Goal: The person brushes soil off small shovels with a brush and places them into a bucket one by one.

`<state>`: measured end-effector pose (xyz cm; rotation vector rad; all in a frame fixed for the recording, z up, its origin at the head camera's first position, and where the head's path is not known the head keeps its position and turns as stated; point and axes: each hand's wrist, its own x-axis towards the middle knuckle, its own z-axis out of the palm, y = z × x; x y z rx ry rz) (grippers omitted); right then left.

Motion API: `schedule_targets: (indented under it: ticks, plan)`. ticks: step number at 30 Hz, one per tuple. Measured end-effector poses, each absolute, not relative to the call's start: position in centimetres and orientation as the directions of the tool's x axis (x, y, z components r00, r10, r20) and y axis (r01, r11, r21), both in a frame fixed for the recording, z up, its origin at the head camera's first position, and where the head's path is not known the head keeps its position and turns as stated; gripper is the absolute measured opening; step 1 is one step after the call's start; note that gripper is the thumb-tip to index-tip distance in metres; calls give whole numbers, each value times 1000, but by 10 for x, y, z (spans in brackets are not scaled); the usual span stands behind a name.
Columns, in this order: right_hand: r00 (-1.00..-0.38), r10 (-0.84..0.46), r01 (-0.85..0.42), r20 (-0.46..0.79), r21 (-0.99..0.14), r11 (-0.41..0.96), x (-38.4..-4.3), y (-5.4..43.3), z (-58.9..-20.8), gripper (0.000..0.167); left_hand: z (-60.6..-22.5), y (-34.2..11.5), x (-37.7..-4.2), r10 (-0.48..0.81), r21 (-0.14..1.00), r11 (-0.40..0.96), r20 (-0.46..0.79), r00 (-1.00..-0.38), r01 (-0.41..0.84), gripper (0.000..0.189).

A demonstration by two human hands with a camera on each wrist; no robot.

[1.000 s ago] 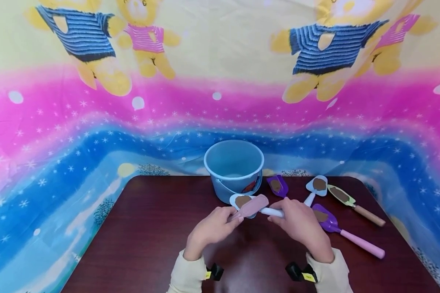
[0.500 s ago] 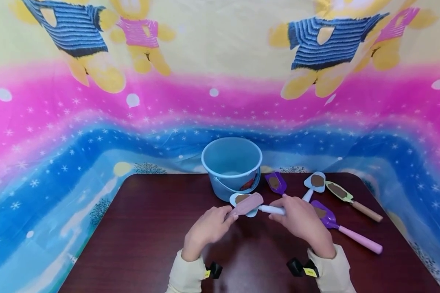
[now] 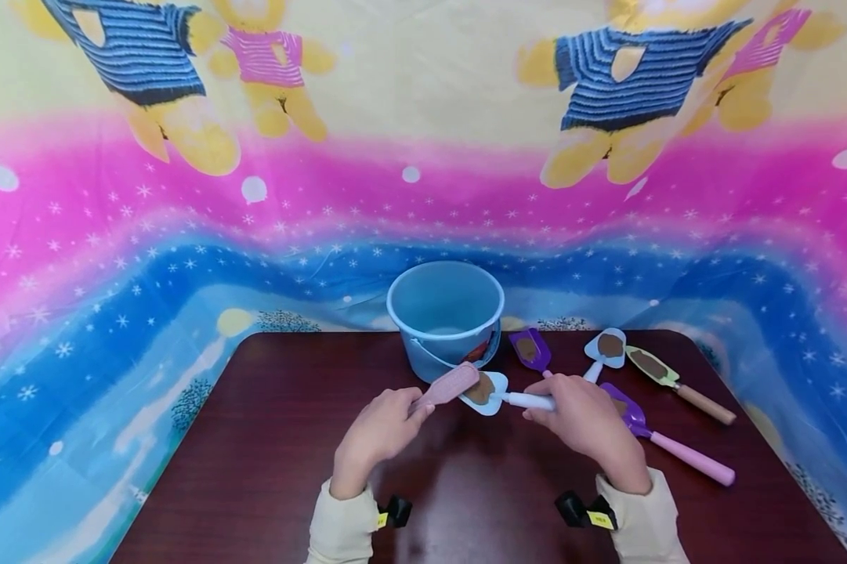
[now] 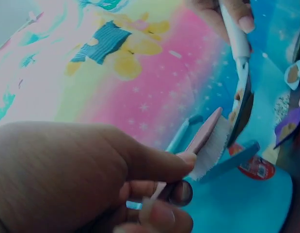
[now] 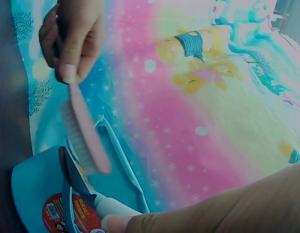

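My left hand (image 3: 381, 429) holds a pink brush (image 3: 451, 384) by its handle. White bristles (image 4: 212, 153) show under the brush in the left wrist view. The brush head lies over the left part of a light blue toy shovel (image 3: 495, 402), whose blade carries a brown patch (image 3: 481, 389). With thumb and fingers my right hand (image 3: 581, 415) grips that shovel's white handle (image 3: 529, 400). Both tools are held up in front of a blue bucket (image 3: 423, 352). Whether the bristles touch the blade is unclear.
Right of the bucket, on the dark table (image 3: 289, 392), lie a small purple shovel (image 3: 536, 356), a second light blue shovel (image 3: 602, 360), a green trowel (image 3: 677, 384) and a larger purple shovel (image 3: 691, 458). Brown patches mark their blades. A printed cloth (image 3: 409, 211) hangs behind.
My left hand and the brush have moved left across the blade, so more of its right side and the brown patch shows. The right hand keeps its grip with little movement.
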<state>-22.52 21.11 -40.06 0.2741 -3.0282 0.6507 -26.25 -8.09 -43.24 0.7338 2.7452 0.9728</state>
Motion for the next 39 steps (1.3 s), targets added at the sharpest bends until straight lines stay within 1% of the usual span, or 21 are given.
schedule_targets:
  ticks: [6, 10, 12, 18, 25, 31, 39]
  plan:
    - [-986, -155, -168, 65, -428, 888, -225, 203, -400, 21, -430, -68, -260, 560, 699, 555, 86, -824, 450, 21]
    - [-987, -146, -161, 67, -431, 888, -224, 197, -400, 22, -434, -49, -257, 567, 726, 531, 79, -820, 437, 23]
    - [-987, -141, -161, 77, -420, 893, -223, 196, -400, 21, -437, -42, -255, 555, 722, 549, 61, -830, 420, 22]
    - [-985, -138, -167, 102, -390, 906, -224, 198, -402, 20, -444, -33, -253, 484, 664, 640, 44, -874, 387, 24]
    - [-988, -139, -153, 63, -423, 893, -227, 199, -405, 21, -444, -39, -255, 460, 678, 654, -6, -888, 334, 24]
    - [-986, -151, -165, 67, -397, 903, -227, 201, -404, 18, -444, -43, -256, 435, 690, 661, -32, -900, 295, 25]
    - [-987, -152, -159, 51, -416, 895, -225, 202, -402, 21, -440, -51, -257, 421, 688, 669, -41, -906, 280, 26]
